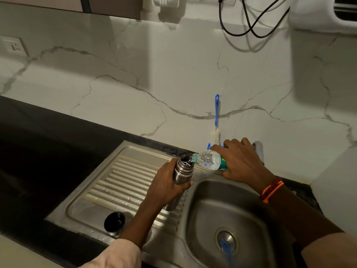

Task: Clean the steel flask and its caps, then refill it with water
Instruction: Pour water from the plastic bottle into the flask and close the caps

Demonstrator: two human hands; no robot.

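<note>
Brushed steel flask (183, 169), clear plastic bottle (209, 159).

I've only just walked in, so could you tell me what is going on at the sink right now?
A person is refilling a steel flask at the sink. The left hand grips the open flask over the draining board, while the right hand tips a clear plastic bottle so water runs into the flask's mouth. A dark cap lies on the draining board, and a blue bottle brush leans against the marble wall behind. The basin holds no dishes.
</note>
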